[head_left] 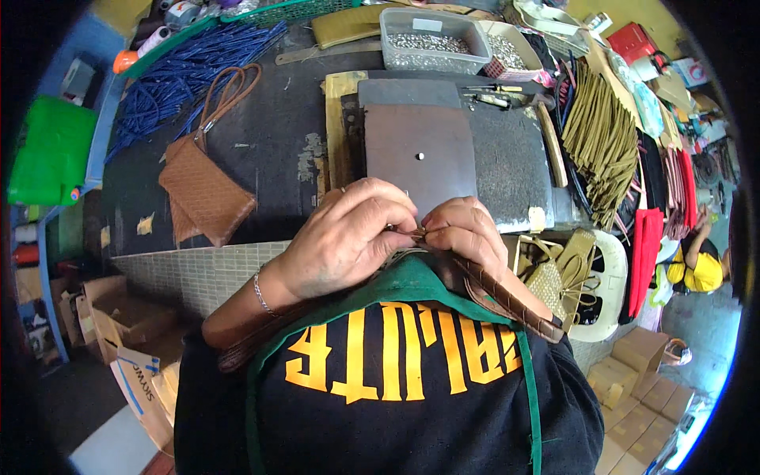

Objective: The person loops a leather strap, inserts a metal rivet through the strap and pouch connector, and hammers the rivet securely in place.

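Close to my chest, my left hand (348, 233) and my right hand (467, 233) meet with their fingertips pinched together. A small brass-coloured metal piece (418, 233) shows between the fingertips; its exact kind is too small to tell. From under my right hand a brown leather strap (507, 297) with a woven pattern runs down along the forearm. More brown leather (237, 355) shows beneath my left forearm. Just beyond the hands lies a flat brown board (419, 131) with a small silver stud (420, 157) on it.
A brown woven pouch (207, 190) with a wrist loop lies left, near blue strips (190, 75). Clear tubs of metal studs (431, 47) stand at the back. Olive strips (602, 134) and a wooden stick (552, 142) lie right. A white chair (608, 293) holds gold bags.
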### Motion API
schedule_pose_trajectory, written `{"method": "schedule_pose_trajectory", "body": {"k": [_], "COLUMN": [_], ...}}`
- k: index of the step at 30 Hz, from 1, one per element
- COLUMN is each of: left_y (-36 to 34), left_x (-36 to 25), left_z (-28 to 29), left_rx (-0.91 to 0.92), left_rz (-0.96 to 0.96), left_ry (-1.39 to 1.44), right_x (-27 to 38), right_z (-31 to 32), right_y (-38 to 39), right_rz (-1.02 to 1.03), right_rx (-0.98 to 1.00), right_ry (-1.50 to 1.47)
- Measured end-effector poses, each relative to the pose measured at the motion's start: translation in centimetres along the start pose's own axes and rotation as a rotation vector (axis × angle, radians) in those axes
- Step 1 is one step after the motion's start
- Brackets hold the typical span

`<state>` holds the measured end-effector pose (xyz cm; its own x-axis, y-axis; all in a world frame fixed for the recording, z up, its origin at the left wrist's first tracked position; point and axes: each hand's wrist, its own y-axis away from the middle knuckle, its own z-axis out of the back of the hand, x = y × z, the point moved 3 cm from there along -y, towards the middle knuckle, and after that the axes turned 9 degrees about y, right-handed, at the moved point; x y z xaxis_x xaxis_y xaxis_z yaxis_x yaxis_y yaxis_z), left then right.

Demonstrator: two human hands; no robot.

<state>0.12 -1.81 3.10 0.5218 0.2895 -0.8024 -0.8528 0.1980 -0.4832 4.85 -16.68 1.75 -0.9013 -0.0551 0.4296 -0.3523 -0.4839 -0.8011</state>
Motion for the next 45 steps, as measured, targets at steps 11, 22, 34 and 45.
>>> {"method": "schedule_pose_trajectory", "body": {"k": [11, 22, 34, 45], "left_y": [-1.2, -1.0, -0.5, -0.3], "left_x": [-1.2, -0.5, -2.0, -1.8], "left_z": [-1.2, -1.3, -1.1, -1.1], "left_rx": [0.045, 0.050, 0.130, 0.095], "left_rz": [-0.052, -0.168, -0.254, -0.202], "left_ry": [-0.369, -0.396, -0.497, -0.533], "right_x": [-1.5, -2.3, -9.0, -7.3], "right_z": [1.3, 1.0, -0.2, -0.7], "right_y": [-1.0, -0.6, -0.4, 0.0], "right_rz": [-0.226, -0.093, -0.331, -0.070], "right_rx": [0.058, 0.018, 0.411, 0.471], "right_ry": [-0.258, -0.319, 0.343, 0.567]}}
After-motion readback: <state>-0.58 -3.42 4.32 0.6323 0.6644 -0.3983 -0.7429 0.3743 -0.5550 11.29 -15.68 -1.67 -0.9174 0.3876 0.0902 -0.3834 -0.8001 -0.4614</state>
